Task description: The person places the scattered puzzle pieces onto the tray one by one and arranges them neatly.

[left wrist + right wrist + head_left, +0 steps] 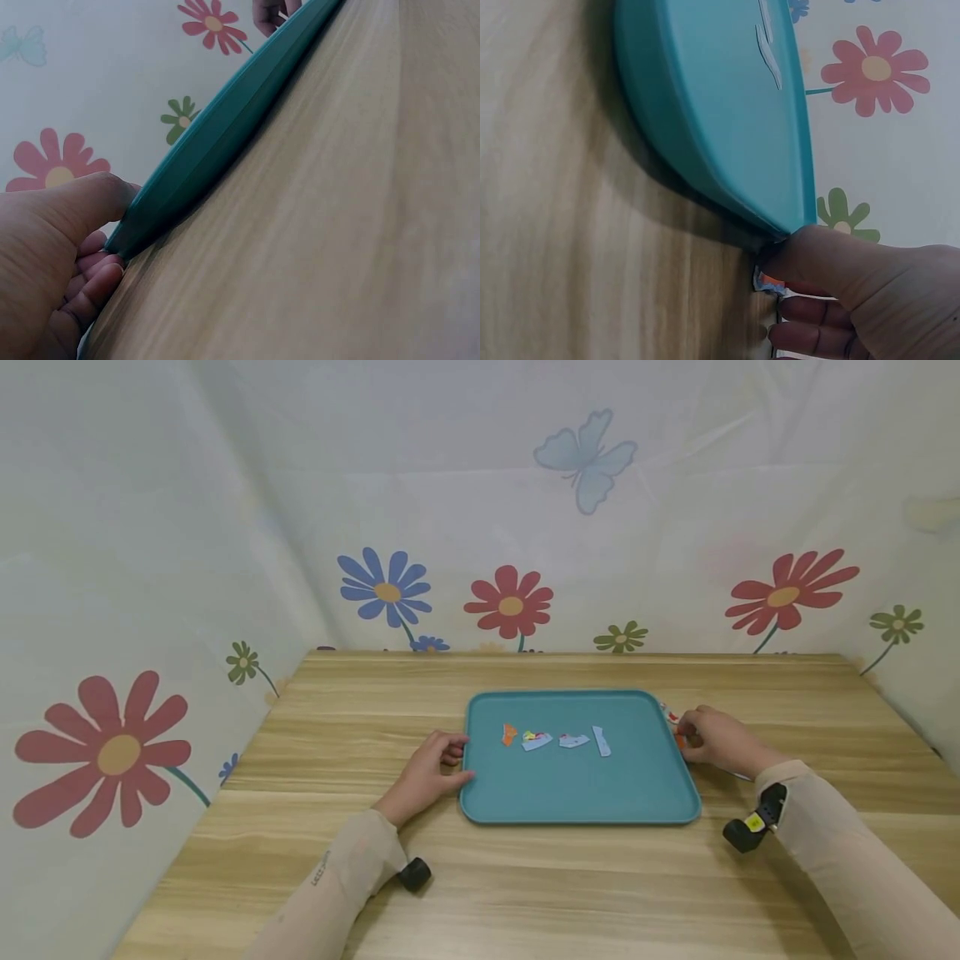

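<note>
A teal tray point(577, 793) lies on the wooden table. In the head view, my left hand point(431, 772) rests against its left edge, thumb and fingers spread apart. The left wrist view shows that hand's thumb point(105, 199) touching the tray's side, fingers loosely bent. Beyond the tray's right edge, my right hand point(720, 739) pinches a printed paper piece point(769, 283) with orange and blue on it, partly hidden by the fingers. In the tray lie an orange piece point(509, 734), a multicoloured piece point(536, 742), a pale blue piece point(573, 742) and a narrow pale strip point(602, 741).
More printed pieces point(669, 714) lie on the table point(570, 885) just right of the tray, partly under my right hand. Behind the table hangs a pale curtain point(450, 485) with flowers and a butterfly. Each wrist carries a small black camera.
</note>
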Tool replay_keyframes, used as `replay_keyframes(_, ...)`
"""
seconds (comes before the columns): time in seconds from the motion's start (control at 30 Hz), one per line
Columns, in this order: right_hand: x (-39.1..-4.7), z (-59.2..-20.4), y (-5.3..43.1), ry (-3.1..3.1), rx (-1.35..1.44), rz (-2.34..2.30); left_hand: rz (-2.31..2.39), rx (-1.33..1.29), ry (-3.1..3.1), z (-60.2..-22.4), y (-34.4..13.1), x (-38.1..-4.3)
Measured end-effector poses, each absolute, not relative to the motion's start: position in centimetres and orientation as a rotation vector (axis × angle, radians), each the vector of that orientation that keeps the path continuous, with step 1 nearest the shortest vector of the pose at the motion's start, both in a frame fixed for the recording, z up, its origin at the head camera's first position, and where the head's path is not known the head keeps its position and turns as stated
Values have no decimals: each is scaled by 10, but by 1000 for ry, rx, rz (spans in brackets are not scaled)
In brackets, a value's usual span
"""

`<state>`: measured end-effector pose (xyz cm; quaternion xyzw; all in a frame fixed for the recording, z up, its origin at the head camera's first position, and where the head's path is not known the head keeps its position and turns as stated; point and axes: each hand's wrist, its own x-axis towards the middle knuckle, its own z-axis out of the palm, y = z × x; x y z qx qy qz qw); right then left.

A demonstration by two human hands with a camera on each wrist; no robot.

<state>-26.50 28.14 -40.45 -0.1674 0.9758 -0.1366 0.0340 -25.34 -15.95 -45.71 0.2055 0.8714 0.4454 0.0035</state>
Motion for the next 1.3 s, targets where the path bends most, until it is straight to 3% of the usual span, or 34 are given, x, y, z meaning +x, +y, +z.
replay_keyframes(1.3,-257,-401,287,2987,-493,-347,1384,655,2747,-459,-159,-255)
